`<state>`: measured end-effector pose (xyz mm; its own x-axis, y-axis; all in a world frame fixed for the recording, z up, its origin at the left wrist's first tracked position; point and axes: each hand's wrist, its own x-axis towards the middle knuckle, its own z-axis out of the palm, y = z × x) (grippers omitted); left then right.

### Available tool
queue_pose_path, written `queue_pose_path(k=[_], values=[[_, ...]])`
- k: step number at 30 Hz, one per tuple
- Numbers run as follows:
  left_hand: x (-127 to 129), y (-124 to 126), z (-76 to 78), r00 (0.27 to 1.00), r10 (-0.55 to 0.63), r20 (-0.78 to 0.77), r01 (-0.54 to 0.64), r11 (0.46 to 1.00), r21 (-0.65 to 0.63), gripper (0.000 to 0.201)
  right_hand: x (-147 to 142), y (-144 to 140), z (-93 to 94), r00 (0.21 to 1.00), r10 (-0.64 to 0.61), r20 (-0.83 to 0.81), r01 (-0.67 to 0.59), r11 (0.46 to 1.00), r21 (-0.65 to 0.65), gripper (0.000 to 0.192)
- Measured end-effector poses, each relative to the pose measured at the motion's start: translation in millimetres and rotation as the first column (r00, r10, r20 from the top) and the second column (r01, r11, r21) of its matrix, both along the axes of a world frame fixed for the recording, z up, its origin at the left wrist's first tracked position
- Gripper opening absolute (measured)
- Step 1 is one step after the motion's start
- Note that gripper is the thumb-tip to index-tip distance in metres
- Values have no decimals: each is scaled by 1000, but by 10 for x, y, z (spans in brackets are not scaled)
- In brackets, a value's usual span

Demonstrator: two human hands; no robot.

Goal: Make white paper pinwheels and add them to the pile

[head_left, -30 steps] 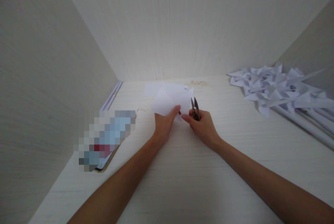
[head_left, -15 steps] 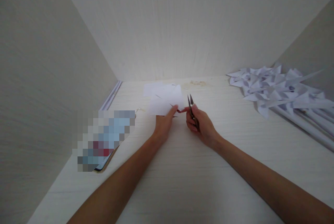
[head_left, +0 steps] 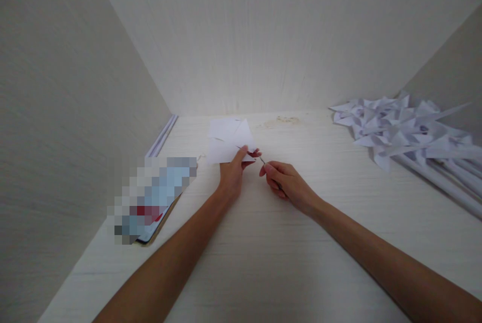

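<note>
Two hands meet near the table's far edge: the left hand pinches a white paper sheet steady, while the right hand's grip closes around small snips, blades at the paper's corner.

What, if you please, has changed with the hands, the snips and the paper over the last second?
The right hand has tipped the snips from blades-up to pointing left at the paper sheet, which the left hand has lowered and flattened. Both hands keep their holds; the pinwheel pile stays put.
</note>
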<state>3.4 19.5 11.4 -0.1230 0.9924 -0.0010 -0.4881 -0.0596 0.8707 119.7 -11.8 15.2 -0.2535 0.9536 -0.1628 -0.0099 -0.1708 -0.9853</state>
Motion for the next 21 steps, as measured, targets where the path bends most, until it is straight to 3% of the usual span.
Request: queue_pose_path(k=[21], values=[[-5, 5, -23, 998, 5, -59, -5, 1000, 5, 10, 13, 13, -20, 1000, 8, -25, -8, 1000, -22, 23]])
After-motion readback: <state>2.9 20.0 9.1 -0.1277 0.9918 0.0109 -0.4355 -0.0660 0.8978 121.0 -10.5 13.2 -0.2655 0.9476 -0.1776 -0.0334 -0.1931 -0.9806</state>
